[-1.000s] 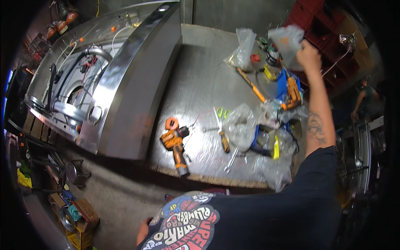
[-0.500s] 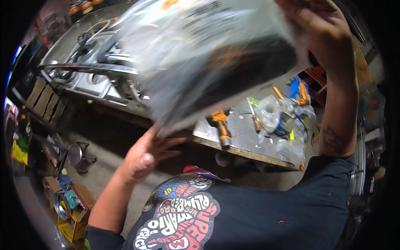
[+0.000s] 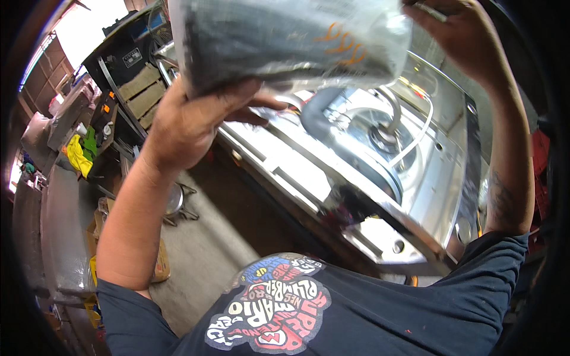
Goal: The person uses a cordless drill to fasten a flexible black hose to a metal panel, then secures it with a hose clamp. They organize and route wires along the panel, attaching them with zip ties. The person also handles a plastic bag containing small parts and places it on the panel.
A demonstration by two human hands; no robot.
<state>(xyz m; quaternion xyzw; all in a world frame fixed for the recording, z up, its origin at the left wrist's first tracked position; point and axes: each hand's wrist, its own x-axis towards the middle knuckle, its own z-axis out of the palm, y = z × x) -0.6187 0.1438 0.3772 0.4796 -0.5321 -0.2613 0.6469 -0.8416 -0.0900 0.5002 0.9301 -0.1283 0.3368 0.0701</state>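
Note:
A clear plastic bag [image 3: 285, 44] with a dark bulky content and orange lettering is held up in front of me, cut off by the top of the view. My left hand [image 3: 199, 121] grips its lower left corner from below, with several fingers reaching under the bottom edge. At the bag's right edge, my right hand [image 3: 454, 32] is raised with bent fingers closed on the plastic. Part of that hand lies at the top rim. The kind of thing inside the bag cannot be made out.
Beyond the bag stands a shiny metal unit [image 3: 448, 160] with a thick dark hose [image 3: 320, 113] and a pale thin tube. A round stool [image 3: 176, 199] stands on the floor at left. Further left are wooden slats [image 3: 142, 89], a yellow cloth [image 3: 77, 155] and plastic-wrapped panels [image 3: 68, 231].
My view has swung left, and the bench with the drill has left it. My left hand, spread at the bag's lower corner before, now grips it from below. The bag has become more level.

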